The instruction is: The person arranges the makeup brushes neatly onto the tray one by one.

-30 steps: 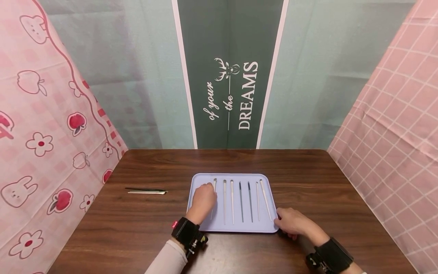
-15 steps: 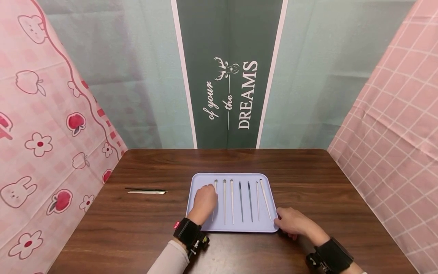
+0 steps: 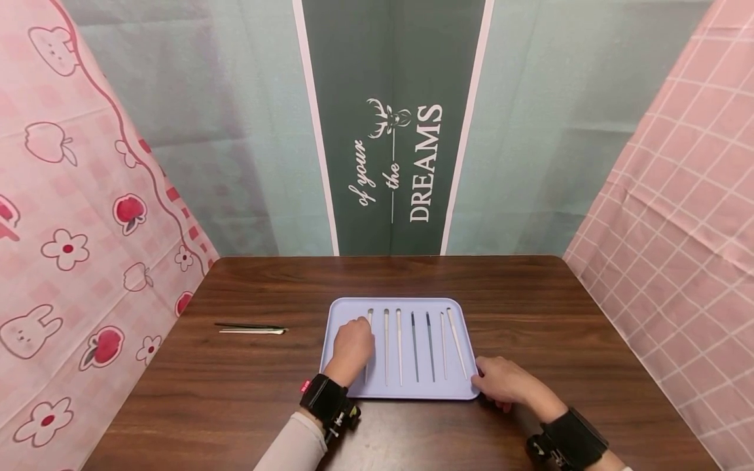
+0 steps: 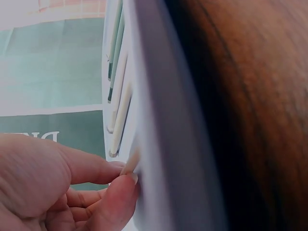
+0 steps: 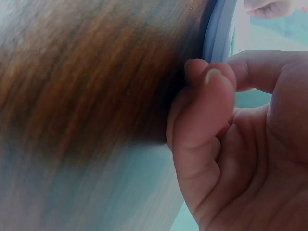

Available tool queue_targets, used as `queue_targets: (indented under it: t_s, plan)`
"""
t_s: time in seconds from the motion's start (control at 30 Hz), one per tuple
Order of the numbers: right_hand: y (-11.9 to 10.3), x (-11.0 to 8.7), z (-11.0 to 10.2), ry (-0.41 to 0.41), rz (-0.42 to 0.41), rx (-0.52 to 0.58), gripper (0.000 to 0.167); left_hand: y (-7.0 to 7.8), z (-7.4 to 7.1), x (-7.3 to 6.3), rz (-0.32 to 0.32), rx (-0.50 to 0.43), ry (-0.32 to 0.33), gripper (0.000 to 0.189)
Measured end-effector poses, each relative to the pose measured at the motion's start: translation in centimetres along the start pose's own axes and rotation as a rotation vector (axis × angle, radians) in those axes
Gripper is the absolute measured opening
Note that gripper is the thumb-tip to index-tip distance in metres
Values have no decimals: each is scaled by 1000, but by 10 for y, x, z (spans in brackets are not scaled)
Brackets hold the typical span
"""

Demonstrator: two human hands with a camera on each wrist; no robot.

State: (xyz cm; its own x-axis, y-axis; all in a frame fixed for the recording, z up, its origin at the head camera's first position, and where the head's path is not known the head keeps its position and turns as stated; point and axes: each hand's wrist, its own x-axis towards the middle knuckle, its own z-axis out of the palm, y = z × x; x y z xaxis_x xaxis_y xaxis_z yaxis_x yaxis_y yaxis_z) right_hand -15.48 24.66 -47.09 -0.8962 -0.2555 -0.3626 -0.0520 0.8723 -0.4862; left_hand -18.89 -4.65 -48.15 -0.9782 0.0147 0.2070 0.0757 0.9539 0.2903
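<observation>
A pale lilac tray [image 3: 418,392] bears several slim makeup brushes in a row, their heads toward the far side. Over its left part is my left hand [image 3: 353,345], pinching the handle of the leftmost makeup brush [image 3: 370,314]. In the left wrist view, thumb and forefinger of the left hand [image 4: 72,187] meet on that pale handle [image 4: 132,162]. At the tray's near right corner my right hand [image 3: 502,381] grips the edge. The right wrist view has the fingers of the right hand [image 5: 226,130] curled against the tray's rim [image 5: 220,36].
Left of the tray, a dark thin stick [image 3: 247,325] and a light one [image 3: 250,331] lie together on the wooden table [image 3: 177,392]. Two dark-blue brushes [image 3: 430,347] lie mid-tray, with pale ones on either side. Fabric curtains [image 3: 253,131] enclose the table's back and sides.
Over the last second my left hand has shifted slightly to the right, still on the leftmost makeup brush, whose handle has straightened a little. My right hand has stayed at the tray's corner.
</observation>
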Motion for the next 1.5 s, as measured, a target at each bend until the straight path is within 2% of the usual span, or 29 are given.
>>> queue_targets:
  t_s: [0.5, 0.67, 0.83, 1.07, 1.17, 1.5]
  plan:
    - [-1, 1, -1, -10, 3, -4, 16, -2, 0, -1, -21, -17, -3, 20]
    - [-1, 1, 0, -3, 2, -4, 16, -4, -7, -2, -43, -34, -16, 22]
    - [-1, 1, 0, 6, -4, -8, 16, -10, -19, -5, -21, 3, -17, 21]
    - [-1, 0, 0, 0, -4, -3, 16, -29, -32, -11, 54, 94, -31, 22]
    - [-1, 1, 0, -3, -7, -1, 16, -41, -39, -14, 63, 100, -34, 24]
    - [-1, 2, -1, -20, 4, -5, 15, -83, -63, -23, 7, 140, -85, 27]
